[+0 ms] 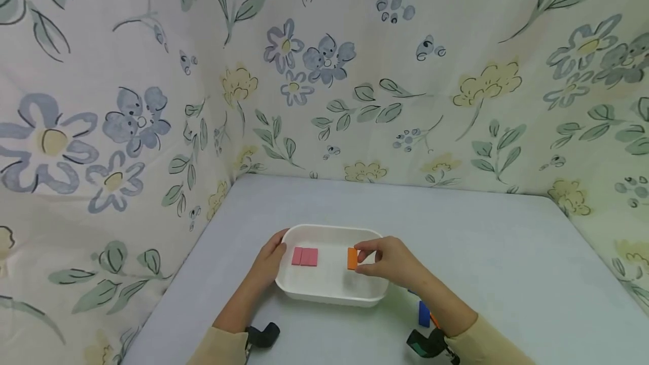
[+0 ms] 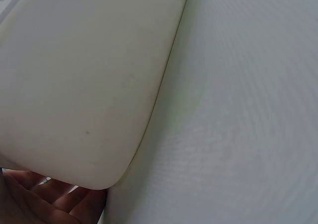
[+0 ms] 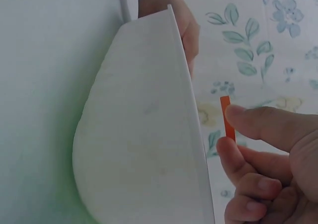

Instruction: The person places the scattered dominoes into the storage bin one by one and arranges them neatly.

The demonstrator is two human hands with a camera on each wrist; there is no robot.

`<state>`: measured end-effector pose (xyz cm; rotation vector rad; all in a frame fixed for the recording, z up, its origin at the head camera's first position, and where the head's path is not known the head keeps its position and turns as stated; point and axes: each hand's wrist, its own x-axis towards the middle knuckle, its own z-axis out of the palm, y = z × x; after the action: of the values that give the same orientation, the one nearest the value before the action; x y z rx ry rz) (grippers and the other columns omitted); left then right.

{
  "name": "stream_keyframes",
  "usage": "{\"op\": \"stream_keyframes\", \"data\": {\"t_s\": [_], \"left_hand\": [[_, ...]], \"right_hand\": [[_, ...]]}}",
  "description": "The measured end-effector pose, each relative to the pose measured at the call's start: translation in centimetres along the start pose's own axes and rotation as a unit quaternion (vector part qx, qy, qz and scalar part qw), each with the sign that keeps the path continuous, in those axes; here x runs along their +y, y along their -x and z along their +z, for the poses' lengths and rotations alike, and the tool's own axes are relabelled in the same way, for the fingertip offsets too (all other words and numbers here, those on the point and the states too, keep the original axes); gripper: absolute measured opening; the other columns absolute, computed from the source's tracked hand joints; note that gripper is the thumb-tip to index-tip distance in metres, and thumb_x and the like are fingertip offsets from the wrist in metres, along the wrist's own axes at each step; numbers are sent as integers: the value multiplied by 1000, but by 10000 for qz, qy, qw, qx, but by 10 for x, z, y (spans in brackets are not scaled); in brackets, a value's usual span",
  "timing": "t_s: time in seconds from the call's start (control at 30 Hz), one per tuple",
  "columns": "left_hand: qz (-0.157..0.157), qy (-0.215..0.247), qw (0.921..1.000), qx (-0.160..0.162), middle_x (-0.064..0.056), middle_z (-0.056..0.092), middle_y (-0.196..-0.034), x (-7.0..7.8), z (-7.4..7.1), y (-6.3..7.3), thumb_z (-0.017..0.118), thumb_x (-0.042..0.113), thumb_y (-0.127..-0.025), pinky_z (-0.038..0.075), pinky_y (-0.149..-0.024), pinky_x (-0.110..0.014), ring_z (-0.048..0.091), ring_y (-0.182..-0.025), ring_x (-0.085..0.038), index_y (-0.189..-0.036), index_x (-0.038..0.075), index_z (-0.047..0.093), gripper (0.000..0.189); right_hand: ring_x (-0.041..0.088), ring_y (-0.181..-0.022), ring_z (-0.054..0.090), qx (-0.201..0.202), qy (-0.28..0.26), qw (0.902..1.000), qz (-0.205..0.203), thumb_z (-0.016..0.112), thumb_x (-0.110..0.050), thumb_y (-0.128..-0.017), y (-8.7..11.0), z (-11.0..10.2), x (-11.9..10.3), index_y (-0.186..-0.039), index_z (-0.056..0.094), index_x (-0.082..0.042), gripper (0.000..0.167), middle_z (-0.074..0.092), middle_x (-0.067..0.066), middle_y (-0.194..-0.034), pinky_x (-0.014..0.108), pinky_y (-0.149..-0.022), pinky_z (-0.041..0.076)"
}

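Observation:
A white rectangular tray [image 1: 332, 286] stands on the table. My left hand [image 1: 270, 258] grips its left end, and in the left wrist view its curled fingers [image 2: 59, 196] show beside the tray's lower corner. Between thumb and fingertips, my right hand [image 1: 392, 261] pinches a small orange tile [image 1: 352, 259] over the right part of the tray. The right wrist view shows this orange tile [image 3: 227, 117] edge-on, above the rim. Several pink tiles [image 1: 305, 256] lie side by side inside the tray, toward the left.
Blue tiles [image 1: 424, 314] and an orange piece [image 1: 434, 320] lie on the table [image 1: 446, 218] near the right forearm, which partly hides them. Floral cloth [image 1: 375, 83] hangs behind the table and along its left side.

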<state>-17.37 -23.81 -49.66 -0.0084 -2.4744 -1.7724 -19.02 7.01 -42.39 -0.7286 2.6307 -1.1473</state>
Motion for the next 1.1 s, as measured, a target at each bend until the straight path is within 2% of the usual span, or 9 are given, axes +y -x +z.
{"op": "stream_keyframes", "data": {"t_s": [0.2, 0.43, 0.73, 1.1], "left_hand": [[43, 9, 10000, 22, -17, 51, -145, 2, -1, 0, 40, 11, -107, 36, -110, -56, 46, -135, -35, -146, 6, 48, 41], [67, 106, 9999, -36, -17, 52, -145, 0, -1, 0, 40, 11, -107, 38, -109, -56, 48, -132, -35, -147, 6, 48, 41], [20, 134, 9999, 39, -16, 52, -144, -1, -2, 1, 41, 11, -107, 39, -108, -56, 49, -131, -35, -146, 7, 49, 40], [-2, 64, 10000, -57, -16, 52, -145, 0, -4, -1, 41, 12, -107, 37, -109, -57, 49, -132, -34, -146, 6, 48, 41]], "right_hand": [[17, -70, 52, -59, -137, 9999, -48, 87, -20, -79, -14, 16, -13, -116, 75, -10, 40, 66, -13, -83, 26, -58, 45], [16, -75, 54, -201, -128, 9997, -45, 86, -20, -80, -23, 28, -17, -116, 75, -10, 39, 67, -12, -83, 26, -62, 48], [16, -76, 53, -347, -141, 9991, -173, 86, -21, -80, -32, 42, -27, -117, 74, -9, 41, 66, -12, -81, 25, -61, 46], [15, -73, 54, -372, -184, 9991, -67, 84, -19, -82, -40, 58, -43, -116, 75, -8, 37, 65, -10, -78, 24, -57, 46]]}}
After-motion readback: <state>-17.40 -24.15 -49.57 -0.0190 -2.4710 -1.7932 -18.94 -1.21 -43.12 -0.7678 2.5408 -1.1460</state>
